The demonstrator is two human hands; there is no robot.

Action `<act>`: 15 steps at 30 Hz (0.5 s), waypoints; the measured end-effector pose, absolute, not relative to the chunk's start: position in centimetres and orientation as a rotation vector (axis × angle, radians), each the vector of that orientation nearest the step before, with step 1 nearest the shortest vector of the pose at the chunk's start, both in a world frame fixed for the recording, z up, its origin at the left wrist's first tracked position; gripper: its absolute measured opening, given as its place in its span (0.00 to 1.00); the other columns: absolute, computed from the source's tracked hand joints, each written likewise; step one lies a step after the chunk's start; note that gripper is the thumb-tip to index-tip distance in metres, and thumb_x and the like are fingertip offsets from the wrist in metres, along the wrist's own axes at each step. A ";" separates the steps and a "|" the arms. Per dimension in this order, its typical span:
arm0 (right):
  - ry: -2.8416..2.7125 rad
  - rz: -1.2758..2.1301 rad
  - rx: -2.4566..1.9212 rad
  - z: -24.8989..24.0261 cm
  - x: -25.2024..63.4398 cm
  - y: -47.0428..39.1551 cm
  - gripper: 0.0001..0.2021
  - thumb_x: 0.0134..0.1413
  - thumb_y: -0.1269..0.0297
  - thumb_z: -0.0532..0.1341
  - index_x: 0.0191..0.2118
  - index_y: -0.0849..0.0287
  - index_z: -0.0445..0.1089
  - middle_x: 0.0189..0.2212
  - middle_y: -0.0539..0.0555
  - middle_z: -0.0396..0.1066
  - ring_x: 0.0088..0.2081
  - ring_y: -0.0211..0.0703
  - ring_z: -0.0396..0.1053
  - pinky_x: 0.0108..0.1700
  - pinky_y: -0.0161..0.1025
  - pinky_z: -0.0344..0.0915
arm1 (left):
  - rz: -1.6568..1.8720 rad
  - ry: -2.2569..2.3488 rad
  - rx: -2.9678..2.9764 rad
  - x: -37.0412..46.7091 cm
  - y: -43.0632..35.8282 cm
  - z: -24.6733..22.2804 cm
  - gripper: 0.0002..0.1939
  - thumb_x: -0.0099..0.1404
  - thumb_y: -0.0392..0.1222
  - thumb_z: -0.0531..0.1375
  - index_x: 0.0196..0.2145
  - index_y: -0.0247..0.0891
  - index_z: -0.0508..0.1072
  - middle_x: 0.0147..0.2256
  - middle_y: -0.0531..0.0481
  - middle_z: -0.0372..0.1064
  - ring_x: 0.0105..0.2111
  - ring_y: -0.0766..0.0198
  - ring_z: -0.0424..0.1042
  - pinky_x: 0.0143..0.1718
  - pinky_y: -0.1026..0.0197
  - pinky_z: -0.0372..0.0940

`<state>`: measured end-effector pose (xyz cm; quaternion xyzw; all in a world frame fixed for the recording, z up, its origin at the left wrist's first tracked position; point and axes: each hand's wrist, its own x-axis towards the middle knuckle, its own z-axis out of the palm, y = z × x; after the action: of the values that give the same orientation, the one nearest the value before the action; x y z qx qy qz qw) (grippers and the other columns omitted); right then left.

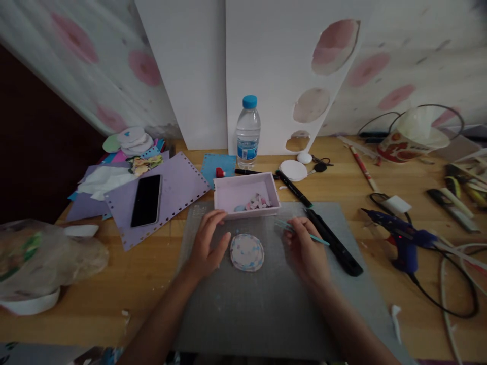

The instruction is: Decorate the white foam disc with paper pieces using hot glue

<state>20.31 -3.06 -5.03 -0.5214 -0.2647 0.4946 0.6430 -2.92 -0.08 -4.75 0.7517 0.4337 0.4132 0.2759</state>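
In the head view my right hand (307,248) is closed around teal tweezers (318,240), whose tips point left just below the box. My left hand (208,244) has its fingers apart, with the fingertips at the near left corner of a shallow pale pink box (243,191); whether they touch it I cannot tell. Inside the box lie a small heap of pink and white bits (259,202) and a blue piece (239,208). Between my hands, a round white disc with blue and pink decoration (247,252) rests flat on the grey cutting mat (251,309).
A water bottle (248,133) stands behind the box. Right of my hand lie a black cutter-like tool (335,243) and a blue glue gun (405,238) with a cable. To the left, a phone (146,200) rests on purple paper (182,177), near a plastic bag (57,258).
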 end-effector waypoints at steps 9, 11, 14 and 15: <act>-0.544 1.437 -0.921 -4.4 21.5 -2.9 0.05 0.50 0.61 0.58 0.30 0.55 0.67 0.28 0.52 0.66 0.27 0.39 0.66 0.29 0.38 0.68 | 1.203 1.159 2.009 -3.4 -0.6 -4.8 0.11 0.68 0.36 0.53 0.31 0.37 0.73 0.37 0.45 0.74 0.36 0.61 0.74 0.39 0.58 0.70; -0.561 1.436 -0.912 -4.4 21.3 -3.0 0.03 0.48 0.63 0.58 0.30 0.54 0.67 0.28 0.51 0.66 0.27 0.38 0.66 0.31 0.37 0.69 | 1.203 1.170 2.021 -3.4 -0.6 -4.8 0.11 0.67 0.36 0.53 0.30 0.37 0.73 0.36 0.44 0.75 0.35 0.61 0.74 0.38 0.58 0.70; -0.589 1.367 -0.982 -4.4 20.8 -3.3 0.03 0.49 0.63 0.60 0.31 0.54 0.65 0.31 0.51 0.66 0.30 0.39 0.68 0.32 0.37 0.69 | 1.196 1.186 2.012 -3.3 -0.6 -4.7 0.12 0.67 0.36 0.53 0.29 0.37 0.73 0.36 0.44 0.75 0.34 0.61 0.74 0.37 0.58 0.71; -0.597 1.316 -1.023 -4.4 20.5 -3.4 0.05 0.49 0.63 0.62 0.31 0.54 0.64 0.32 0.50 0.66 0.31 0.39 0.69 0.33 0.38 0.70 | 1.194 1.188 2.011 -3.3 -0.6 -4.7 0.12 0.67 0.36 0.53 0.29 0.37 0.73 0.36 0.44 0.75 0.34 0.61 0.74 0.37 0.58 0.71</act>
<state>20.48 -3.35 -4.44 -0.4474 -0.2610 0.5753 0.6331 -3.32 -0.57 -4.70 0.7409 0.4379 0.4401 0.2564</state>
